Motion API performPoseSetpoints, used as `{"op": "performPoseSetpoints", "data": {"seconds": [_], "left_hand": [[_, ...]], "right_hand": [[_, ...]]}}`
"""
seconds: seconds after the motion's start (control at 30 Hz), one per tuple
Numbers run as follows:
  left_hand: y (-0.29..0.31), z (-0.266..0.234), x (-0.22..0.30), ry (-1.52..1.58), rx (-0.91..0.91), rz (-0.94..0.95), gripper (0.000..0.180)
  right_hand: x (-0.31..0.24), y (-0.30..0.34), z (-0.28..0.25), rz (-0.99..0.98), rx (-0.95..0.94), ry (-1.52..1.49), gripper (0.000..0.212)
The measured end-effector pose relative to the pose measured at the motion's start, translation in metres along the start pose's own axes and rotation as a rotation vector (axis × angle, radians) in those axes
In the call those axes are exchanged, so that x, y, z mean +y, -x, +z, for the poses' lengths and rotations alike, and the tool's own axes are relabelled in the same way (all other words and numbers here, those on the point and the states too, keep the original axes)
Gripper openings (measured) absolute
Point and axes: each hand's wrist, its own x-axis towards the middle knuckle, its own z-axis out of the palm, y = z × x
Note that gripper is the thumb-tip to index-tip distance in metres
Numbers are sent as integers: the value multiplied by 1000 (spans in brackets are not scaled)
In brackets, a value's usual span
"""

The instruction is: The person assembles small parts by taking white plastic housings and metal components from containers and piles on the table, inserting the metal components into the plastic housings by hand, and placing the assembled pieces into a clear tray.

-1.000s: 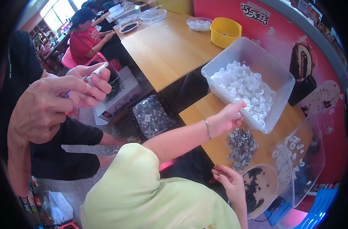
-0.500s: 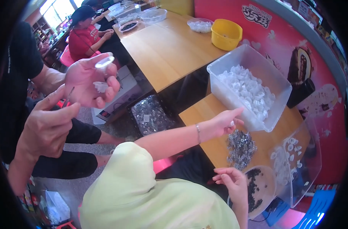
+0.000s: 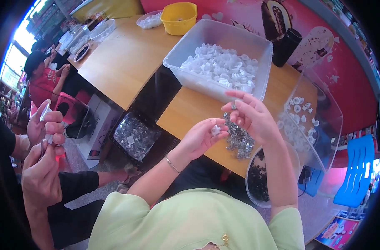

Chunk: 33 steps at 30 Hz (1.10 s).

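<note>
White piece (image 3: 215,130): in left hand (image 3: 196,139), above near table edge, beside shiny pile.
Left grip: fingertips closed around the piece; exact finger contact too small to tell.
Shiny piece (image 3: 233,107): at right hand's (image 3: 256,116) fingertips, between pile and bin.
Right grip: thumb and finger pinching it, other fingers loosely curled.
Shiny pile (image 3: 240,146): loose on near table (image 3: 179,112), just below both hands.
Bin (image 3: 190,80): translucent, on near table beyond hands, heap of white pieces (image 3: 223,68) inside.
Round tub (image 3: 260,203): partly behind right forearm, black bits (image 3: 258,181) in it.
Clear box (image 3: 325,156): right side, tilted; white bits seen in or through it, can't tell which.
Yellow bowl (image 3: 178,21): far table (image 3: 123,71).
Co-worker (image 3: 42,183): at left, holding white round part (image 3: 44,111).
</note>
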Motion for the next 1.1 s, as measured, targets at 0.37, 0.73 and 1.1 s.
{"op": "performPoseSetpoints", "data": {"seconds": [0.37,0.73,1.1], "left_hand": [[2,17,-6,37,-77,59,38],[6,28,-20,-107,-188,23,39],[6,35,-26,-59,-209,15,39]], "right_hand": [[34,63,-24,76,42,-321,22],[55,108,-50,-171,185,-172,13],[45,104,-31,-101,310,-51,14]]}}
